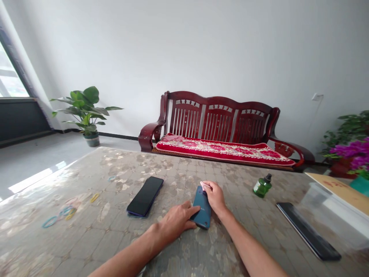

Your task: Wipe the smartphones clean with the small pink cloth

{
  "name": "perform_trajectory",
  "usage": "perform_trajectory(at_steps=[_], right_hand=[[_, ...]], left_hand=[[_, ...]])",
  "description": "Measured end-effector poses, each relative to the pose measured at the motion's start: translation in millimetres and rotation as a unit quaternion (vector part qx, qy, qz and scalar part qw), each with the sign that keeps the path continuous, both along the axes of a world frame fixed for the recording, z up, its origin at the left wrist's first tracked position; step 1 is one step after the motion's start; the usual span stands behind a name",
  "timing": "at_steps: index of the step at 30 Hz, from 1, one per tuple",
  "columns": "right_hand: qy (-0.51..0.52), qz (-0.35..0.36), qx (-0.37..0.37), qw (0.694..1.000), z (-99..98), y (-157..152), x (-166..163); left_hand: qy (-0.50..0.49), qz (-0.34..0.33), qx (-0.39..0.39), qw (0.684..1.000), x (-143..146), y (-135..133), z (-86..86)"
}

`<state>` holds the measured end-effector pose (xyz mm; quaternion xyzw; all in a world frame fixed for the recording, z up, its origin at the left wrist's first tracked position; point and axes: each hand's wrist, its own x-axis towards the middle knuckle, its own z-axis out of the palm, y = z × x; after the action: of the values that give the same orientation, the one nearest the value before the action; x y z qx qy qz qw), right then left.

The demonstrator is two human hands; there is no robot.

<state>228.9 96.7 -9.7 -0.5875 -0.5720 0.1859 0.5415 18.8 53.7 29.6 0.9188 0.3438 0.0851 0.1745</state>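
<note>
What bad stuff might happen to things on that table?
The left hand touches the blue phone; if it slips, the phone might slide. The right hand holds what looks like a white tissue; any grit under it could scratch the phone. Swinging wide, the right arm might bump the green bottle.

Table [95,238]: patterned, grey-brown
Bands [67,211]: blue and yellow, scattered at left
Black phone [146,195]: screen up, right of the bands
Blue phone [202,213]: back up, centre
Bottle [261,188]: green, upright
Dark phone [308,231]: beside clear box [319,204]
</note>
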Motion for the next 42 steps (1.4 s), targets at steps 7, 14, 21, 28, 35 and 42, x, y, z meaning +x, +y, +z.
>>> perform_trajectory(at_steps=[7, 14, 21, 28, 35, 42], right_hand=[[-0.014, 0.014, -0.012, 1.000, 0.6, 10.5, -10.2], [-0.005, 0.038, -0.036, 0.999, 4.6, 13.1, -9.5], [-0.037, 0.084, -0.072, 0.993, 19.9, -5.0, 9.6], [-0.339, 0.095, -0.021, 0.936, 21.9, -67.1, 6.8], [-0.427, 0.044, -0.022, 0.903, 24.2, -37.2, 5.9], [-0.448, 0.066, -0.034, 0.891, 28.7, -41.6, -8.6]], left_hand=[[0.060, -0.008, 0.035, 0.998, 7.7, -7.4, 8.8], [0.099, -0.021, 0.046, 0.994, 11.6, -13.2, 14.7], [0.071, -0.023, 0.046, 0.996, 9.3, -13.5, 9.3], [0.007, -0.039, 0.052, 0.998, 6.6, -7.7, 3.6], [-0.032, -0.079, 0.051, 0.995, 7.0, -2.9, 2.3], [-0.043, -0.074, 0.049, 0.995, 4.1, -2.6, 2.7]])
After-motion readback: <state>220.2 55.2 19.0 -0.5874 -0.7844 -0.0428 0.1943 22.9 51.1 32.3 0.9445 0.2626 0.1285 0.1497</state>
